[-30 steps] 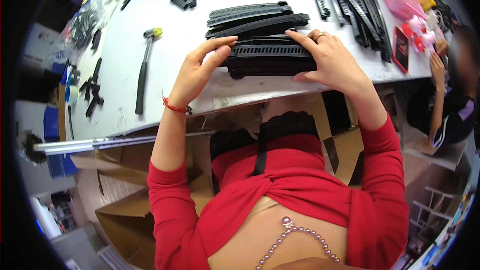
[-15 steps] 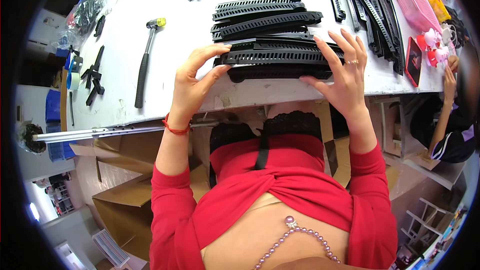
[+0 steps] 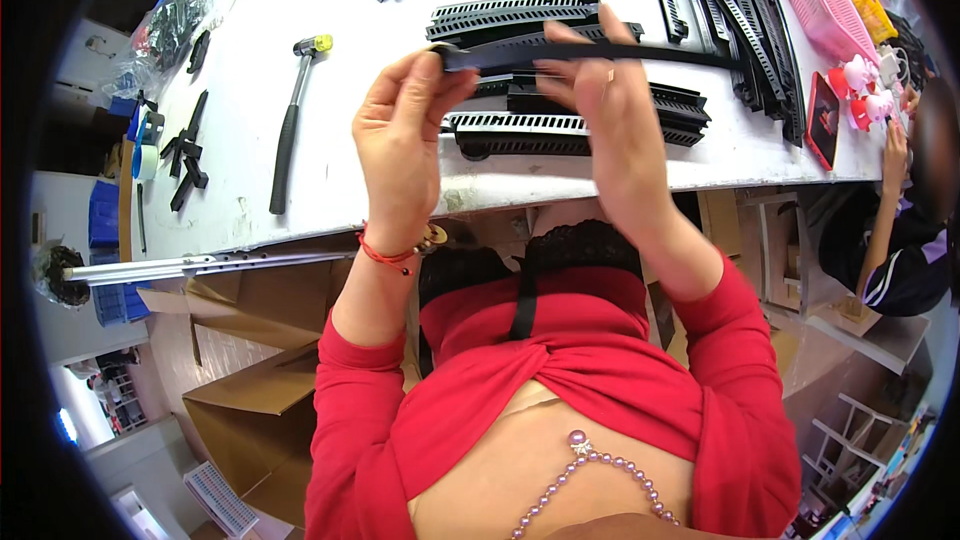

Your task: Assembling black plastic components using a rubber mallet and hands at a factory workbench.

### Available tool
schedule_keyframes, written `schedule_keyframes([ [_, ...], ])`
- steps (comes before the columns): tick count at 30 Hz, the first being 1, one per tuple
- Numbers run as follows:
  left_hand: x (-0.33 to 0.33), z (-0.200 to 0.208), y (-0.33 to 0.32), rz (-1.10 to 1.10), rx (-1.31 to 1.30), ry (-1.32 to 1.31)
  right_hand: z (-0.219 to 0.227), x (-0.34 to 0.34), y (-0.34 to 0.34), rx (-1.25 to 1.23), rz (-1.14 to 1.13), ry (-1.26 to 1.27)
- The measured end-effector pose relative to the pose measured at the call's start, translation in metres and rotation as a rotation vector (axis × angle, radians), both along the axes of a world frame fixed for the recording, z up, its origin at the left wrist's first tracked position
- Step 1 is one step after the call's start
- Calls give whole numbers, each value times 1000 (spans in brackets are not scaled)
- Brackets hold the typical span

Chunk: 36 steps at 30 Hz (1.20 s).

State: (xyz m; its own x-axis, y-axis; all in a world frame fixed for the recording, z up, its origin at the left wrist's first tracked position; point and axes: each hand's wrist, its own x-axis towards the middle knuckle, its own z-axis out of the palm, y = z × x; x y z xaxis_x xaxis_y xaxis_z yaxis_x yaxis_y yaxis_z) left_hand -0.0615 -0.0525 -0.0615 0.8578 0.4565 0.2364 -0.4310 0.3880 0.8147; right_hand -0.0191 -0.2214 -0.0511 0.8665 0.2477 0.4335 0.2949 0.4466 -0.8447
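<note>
1 black strip (image 3: 685, 56) held level between the hands, above slotted black strips (image 3: 520, 123).
Step, as judged: handling a single piece; next move calls for a steady left pinch and a settled right grip. Strip long, narrow, dark; shown face looks smooth, far end past the right hand. Left hand (image 3: 400, 130) closed, thumb and fingers pinching 1 end; right hand (image 3: 630, 140) blurred, fingers part-spread at the strip's middle, grip cannot be told. Hammer (image 3: 287, 145) left of the left hand.
</note>
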Motion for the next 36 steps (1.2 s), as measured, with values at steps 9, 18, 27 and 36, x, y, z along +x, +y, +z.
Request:
schedule_keyframes([
  [9, -22, -7, 46, 276, 890, 178, 40, 139, 2, -956, -251, -731],
  [18, -38, -1, 44, -16, 1126, 184, 2, 148, 12, -1325, -128, -1000],
  [27, -28, -10, 56, -141, 919, 277, 39, 86, 1, -1037, -125, -955],
  [36, -16, -2, 48, -67, 285, 243, 67, 25, -33, -723, -737, -1317],
])
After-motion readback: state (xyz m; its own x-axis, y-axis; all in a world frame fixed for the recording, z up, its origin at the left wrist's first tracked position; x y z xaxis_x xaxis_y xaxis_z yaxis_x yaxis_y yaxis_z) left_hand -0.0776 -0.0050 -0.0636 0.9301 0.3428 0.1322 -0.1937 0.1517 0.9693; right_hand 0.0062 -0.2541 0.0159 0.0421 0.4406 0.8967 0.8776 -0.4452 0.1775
